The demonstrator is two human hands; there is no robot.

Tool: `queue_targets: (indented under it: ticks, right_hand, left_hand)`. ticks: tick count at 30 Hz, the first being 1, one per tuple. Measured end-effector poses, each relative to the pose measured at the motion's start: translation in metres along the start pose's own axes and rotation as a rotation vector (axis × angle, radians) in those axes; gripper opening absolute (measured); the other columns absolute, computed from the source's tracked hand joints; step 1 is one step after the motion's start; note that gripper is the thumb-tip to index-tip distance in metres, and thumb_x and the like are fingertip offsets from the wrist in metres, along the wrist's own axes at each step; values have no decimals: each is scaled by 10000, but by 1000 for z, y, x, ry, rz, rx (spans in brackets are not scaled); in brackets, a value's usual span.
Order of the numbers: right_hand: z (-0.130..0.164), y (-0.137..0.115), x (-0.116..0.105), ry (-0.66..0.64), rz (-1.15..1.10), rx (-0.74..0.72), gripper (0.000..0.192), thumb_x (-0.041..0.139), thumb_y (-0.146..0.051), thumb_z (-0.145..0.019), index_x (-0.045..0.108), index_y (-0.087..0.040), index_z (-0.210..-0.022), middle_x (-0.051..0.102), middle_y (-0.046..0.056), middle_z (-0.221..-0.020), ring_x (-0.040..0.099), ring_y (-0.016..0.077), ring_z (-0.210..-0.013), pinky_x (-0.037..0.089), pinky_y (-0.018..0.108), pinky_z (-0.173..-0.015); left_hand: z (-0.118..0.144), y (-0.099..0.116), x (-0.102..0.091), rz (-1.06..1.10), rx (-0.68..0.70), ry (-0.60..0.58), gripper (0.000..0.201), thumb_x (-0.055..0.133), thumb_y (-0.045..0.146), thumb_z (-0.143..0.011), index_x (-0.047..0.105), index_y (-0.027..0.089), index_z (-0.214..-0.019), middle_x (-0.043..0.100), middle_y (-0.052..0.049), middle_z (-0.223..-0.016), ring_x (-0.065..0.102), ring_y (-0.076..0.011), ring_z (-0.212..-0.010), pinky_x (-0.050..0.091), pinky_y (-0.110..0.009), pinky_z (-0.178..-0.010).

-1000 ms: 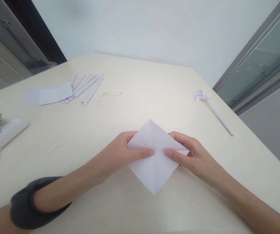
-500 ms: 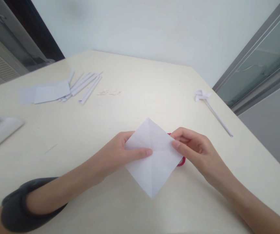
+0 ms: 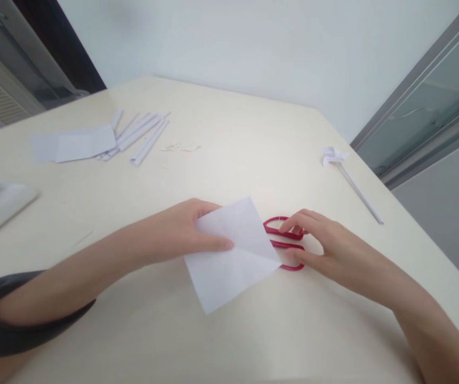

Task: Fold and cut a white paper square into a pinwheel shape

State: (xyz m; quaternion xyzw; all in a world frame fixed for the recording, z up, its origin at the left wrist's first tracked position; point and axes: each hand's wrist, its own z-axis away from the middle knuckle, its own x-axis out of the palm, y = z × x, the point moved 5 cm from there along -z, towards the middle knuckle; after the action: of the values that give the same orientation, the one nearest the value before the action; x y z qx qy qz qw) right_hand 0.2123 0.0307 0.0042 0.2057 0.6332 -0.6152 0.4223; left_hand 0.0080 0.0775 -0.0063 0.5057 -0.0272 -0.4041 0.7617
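A white square of creased paper is held at its left edge by my left hand, thumb on top, just above the cream table. To its right lie red-handled scissors, their blades hidden under the paper. My right hand rests on the scissor handles, with fingers curled around the loops.
Several rolled paper sticks and flat white sheets lie at the far left. A white paper pinwheel on a stick lies near the right table edge. A white object sits at the left edge. Small scraps lie mid-table.
My right hand let go of the paper and moved onto the red scissors. My left hand turned the paper and drew it leftward, uncovering the scissor handles.
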Motion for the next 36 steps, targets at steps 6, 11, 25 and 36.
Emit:
queue_targets:
  ticks: [6, 11, 25, 36]
  right_hand:
    - [-4, 11, 15, 19, 122, 27, 162, 542, -258, -827, 538, -238, -988, 561, 59, -1057, 547, 220, -943, 463, 344, -759]
    - [-7, 13, 12, -7, 122, 45, 150, 568, -272, -805, 572, -230, -949, 587, 54, -958, 569, 202, -804, 457, 349, -730]
    - [-8, 10, -4, -18, -729, -9, 330, 625, -524, -755, 499, -221, -782, 461, -18, -681, 405, 111, -549, 320, 243, -468]
    - [11, -17, 6, -175, -706, 63, 472, 378, -703, -782, 378, -232, -755, 416, 6, -774, 394, 166, -698, 392, 333, -725]
  left_hand:
    - [5, 4, -24, 65, 37, 130, 153, 697, 251, -596, 697, 253, -749, 737, 26, -715, 696, -236, -654, 534, -238, -497]
    - [8, 5, -25, 127, -1, 139, 175, 698, 239, -574, 716, 265, -746, 732, 20, -682, 700, -257, -670, 526, -237, -494]
    - [13, 11, -19, 254, -65, 144, 53, 696, 229, -612, 705, 232, -664, 730, 43, -629, 697, -194, -578, 516, -188, -487]
    - [20, 20, -27, 273, 49, 245, 319, 666, 141, -663, 667, 242, -965, 738, 69, -689, 697, -180, -600, 534, -176, -475]
